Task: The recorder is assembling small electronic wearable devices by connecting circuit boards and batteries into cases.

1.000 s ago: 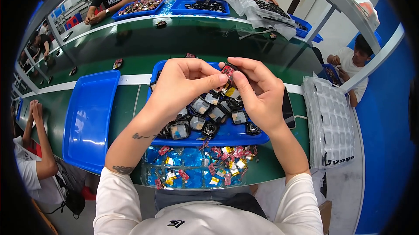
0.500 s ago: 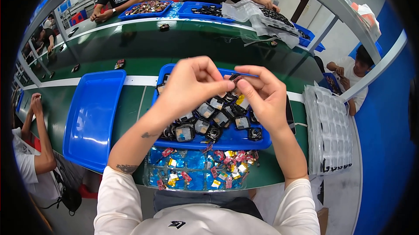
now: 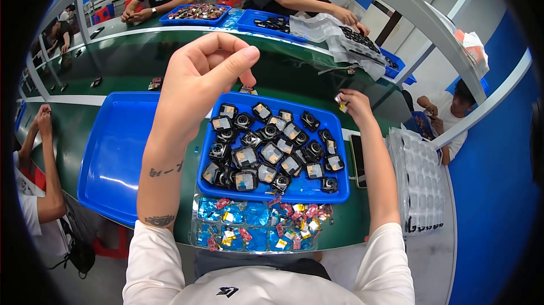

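The worker's left hand (image 3: 198,75) is curled, holding what, if anything, I cannot tell, near a blue tray (image 3: 304,187) of black watch cases (image 3: 246,156), while past its far-right corner the right hand (image 3: 357,105) pinches a white-and-yellow part (image 3: 341,104), best held lightly by its edges.

The left hand (image 3: 209,72) is raised above the far left corner of the middle tray (image 3: 283,197), fingers curled, thumb toward the index finger. The right hand (image 3: 357,105) reaches past that tray's far right corner, pinching a small part (image 3: 341,102), white and yellow, over the green belt (image 3: 294,81). Black watch cases (image 3: 272,153) crowd the blue middle tray. A clear tray (image 3: 258,236) lies at the desk's (image 3: 347,231) near edge, red, white and yellow pieces (image 3: 311,210) mostly in its right half. A blue left tray (image 3: 113,146) lies toward the desk's left end; a phone (image 3: 358,160) lies just beside the middle tray's right edge. Stacked plastic trays (image 3: 422,180) stand at the desk's right edge.
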`<state>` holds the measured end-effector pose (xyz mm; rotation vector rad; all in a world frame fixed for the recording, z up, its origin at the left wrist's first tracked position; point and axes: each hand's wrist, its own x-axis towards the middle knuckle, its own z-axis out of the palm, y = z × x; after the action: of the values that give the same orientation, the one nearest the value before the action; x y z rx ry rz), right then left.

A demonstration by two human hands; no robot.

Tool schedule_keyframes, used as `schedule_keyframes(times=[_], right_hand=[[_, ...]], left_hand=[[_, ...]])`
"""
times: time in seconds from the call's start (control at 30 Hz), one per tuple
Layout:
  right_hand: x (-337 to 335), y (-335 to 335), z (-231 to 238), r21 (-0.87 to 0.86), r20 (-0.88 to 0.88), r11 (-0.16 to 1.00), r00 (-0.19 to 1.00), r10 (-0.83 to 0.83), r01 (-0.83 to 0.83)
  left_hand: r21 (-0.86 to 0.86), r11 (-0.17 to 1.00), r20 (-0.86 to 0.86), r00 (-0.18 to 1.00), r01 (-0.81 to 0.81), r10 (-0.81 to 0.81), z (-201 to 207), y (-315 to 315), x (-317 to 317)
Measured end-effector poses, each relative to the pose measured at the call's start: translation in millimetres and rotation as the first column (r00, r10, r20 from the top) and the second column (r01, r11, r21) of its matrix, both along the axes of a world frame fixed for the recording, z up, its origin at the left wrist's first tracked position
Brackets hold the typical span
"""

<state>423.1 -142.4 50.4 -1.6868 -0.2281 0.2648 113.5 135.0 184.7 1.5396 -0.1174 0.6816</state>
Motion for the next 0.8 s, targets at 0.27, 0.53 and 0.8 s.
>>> schedule_keyframes(times=[0.27, 0.53, 0.8], right_hand=[[11.4, -33.1, -28.5, -0.497, 0.310, 0.758, 0.902, -0.299, 0.422], [-138.7, -60.8, 24.0, -0.855, 0.460, 0.321, 0.881, 0.109, 0.407], [-196.7, -104.6, -2.2, -0.728, 0.607, 0.424, 0.794, 0.034, 0.539]], left_hand=[[0.013, 0.997, -0.016, 0.997, 0.071, -0.071, 3.3, -5.6, -1.1], [0.036, 0.997, 0.068, 0.996, -0.062, 0.060, 8.7, -1.6, -14.4], [0.067, 0.997, 0.103, 0.994, 0.034, -0.041, 6.2, -10.5, -11.2]])
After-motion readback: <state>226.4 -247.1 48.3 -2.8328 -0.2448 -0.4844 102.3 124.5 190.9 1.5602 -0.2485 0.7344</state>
